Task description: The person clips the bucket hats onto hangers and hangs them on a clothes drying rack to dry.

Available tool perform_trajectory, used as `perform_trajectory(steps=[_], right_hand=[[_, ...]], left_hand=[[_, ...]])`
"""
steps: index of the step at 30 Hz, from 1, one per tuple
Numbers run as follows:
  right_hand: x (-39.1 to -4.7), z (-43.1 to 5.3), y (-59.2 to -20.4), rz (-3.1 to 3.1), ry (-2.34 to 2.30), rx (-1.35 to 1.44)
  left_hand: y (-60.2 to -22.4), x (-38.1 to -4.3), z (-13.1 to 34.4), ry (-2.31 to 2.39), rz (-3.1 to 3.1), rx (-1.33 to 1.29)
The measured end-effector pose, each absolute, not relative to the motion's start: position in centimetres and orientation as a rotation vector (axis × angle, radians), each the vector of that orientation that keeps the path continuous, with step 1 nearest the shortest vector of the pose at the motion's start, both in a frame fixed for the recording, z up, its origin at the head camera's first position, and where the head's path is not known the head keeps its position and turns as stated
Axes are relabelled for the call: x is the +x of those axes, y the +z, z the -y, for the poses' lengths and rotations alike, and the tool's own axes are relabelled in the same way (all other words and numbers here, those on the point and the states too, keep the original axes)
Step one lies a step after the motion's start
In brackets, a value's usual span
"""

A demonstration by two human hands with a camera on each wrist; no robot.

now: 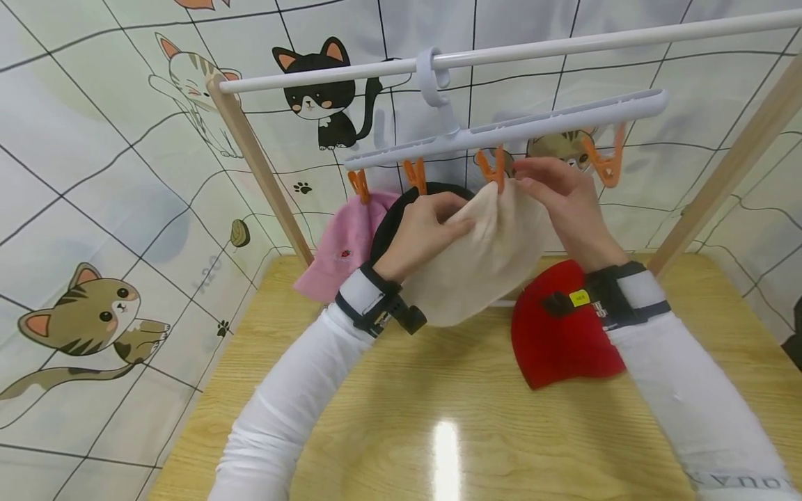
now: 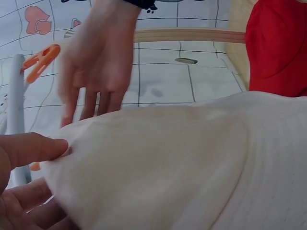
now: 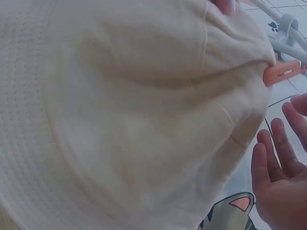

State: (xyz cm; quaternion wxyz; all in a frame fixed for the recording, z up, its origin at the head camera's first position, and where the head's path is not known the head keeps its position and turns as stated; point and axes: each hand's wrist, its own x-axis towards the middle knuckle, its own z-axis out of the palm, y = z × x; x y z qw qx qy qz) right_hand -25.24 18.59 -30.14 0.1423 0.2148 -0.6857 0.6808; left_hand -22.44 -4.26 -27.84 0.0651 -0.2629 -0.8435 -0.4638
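Note:
A cream bucket hat [image 1: 482, 271] hangs from an orange clip [image 1: 499, 170] on the white hanger [image 1: 532, 129]. The clip bites the gathered top of its crown, as the right wrist view also shows. My left hand [image 1: 429, 229] pinches the crown's left side, with its thumb [image 2: 38, 146] on the fabric. On the hat's other side is my right hand [image 1: 573, 212], close to the clip. Its fingers are extended and hold nothing in the right wrist view; the hand [image 2: 100, 62] looks slightly blurred in the left wrist view.
Left of the cream hat, a pink hat [image 1: 344, 243] and a black hat [image 1: 383, 233] hang from clips. A red hat [image 1: 557, 341] lies on the wooden table [image 1: 376, 431]. Another orange clip [image 1: 606, 167] hangs at the hanger's right. A white rod [image 1: 564, 50] carries the hanger.

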Motion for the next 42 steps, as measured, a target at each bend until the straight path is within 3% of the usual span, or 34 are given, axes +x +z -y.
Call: perform_trajectory(steps=[9,21,33,42], right_hand=[[-25.2,-20.1,-31.3,1.988,2.013,0.562],[-24.7,-21.5,-32.1,2.215,1.895,0.408],[-24.8,-22.6,-32.6,2.148,1.946,0.421],[-25.1,-23.9,-31.7,2.006,1.995,0.479]], left_hand=[[-25.6,-21.9,5.4,-1.54,2.452,-0.79],[-24.2,-20.1,4.5,-1.491,2.409,-0.993],[-26.1,-19.8,2.9,-1.108,2.396,-1.196],[-26.9,-19.6,2.0,-0.934,2.455,-1.162]])
